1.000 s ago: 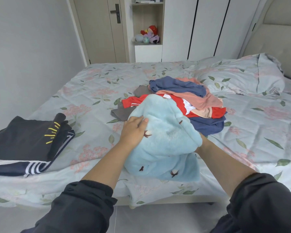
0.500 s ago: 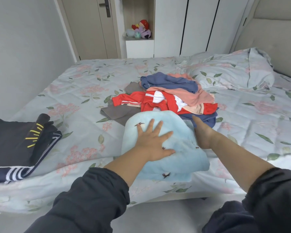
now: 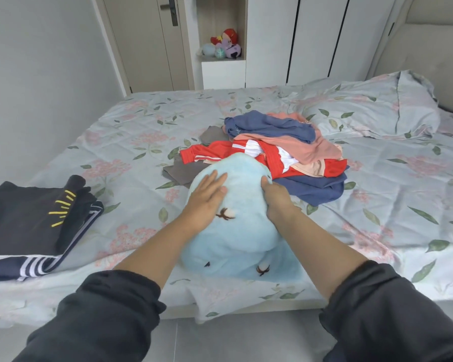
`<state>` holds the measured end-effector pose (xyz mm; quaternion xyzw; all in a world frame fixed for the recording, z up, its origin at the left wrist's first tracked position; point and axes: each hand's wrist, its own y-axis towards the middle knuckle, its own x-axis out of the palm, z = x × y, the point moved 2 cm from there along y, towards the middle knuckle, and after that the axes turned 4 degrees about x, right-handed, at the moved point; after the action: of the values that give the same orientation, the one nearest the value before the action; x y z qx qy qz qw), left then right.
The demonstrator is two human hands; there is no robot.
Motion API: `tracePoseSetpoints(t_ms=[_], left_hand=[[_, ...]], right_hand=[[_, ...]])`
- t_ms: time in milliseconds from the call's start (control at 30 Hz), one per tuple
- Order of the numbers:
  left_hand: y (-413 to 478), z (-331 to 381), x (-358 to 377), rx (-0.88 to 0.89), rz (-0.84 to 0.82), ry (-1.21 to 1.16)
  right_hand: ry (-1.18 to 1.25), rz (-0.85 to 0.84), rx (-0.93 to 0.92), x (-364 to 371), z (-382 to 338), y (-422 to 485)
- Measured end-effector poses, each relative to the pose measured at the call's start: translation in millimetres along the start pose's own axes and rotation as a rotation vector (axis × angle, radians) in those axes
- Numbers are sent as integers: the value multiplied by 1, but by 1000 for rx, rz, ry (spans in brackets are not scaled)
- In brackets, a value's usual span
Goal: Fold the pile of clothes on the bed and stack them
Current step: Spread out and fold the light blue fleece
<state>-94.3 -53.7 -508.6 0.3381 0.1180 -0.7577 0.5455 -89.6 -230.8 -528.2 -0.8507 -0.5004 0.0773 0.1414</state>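
Just lowered, the fleece (image 3: 236,236) is pressed flat at lower centre by the left hand (image 3: 207,202), fingers together; right hand (image 3: 277,202) fingers are hidden. Stacking seems next.

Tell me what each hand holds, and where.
The left hand lies flat on the blue fleece, holding nothing. The right hand is at its right edge; grip cannot be told.

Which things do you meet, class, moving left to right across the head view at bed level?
Folded dark clothes → left hand → right hand → floral pillow. Left out, since they overlap the hands: blue fleece, unfolded pile.
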Motion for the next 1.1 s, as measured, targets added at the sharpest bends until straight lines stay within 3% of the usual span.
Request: tracePoseSetpoints(t_ms=[67, 133, 200, 333, 500, 600, 700, 800, 867, 1000, 1100], left_hand=[[0, -6, -5, -29, -53, 71], [-5, -11, 8, -19, -146, 275], [-8, -14, 26, 23, -205, 468], [-2, -16, 46, 86, -262, 706], [-2, -8, 71, 154, -294, 896], [-2, -6, 76, 165, -287, 945], [-3, -4, 79, 154, -278, 980], [-4, 1, 83, 162, -278, 1023], [-5, 2, 83, 167, -274, 1023], [-3, 0, 77, 199, -268, 919], [0, 4, 78, 195, -274, 765]], right_hand=[[37, -51, 48, 7, 8, 2], [-220, -1, 67, 0, 24, 6], [-407, 83, 10, -12, 36, 12], [-534, 192, -117, -32, 44, 27], [-405, 244, -73, -56, 65, 23], [-334, 264, -175, -62, 64, 15], [-472, 243, -276, -63, 46, 18], [-690, 246, -220, -52, 35, 24], [-712, 246, -236, -41, 34, 25], [-754, 355, -356, -49, 41, 29], [-808, 358, -304, -65, 55, 41]])
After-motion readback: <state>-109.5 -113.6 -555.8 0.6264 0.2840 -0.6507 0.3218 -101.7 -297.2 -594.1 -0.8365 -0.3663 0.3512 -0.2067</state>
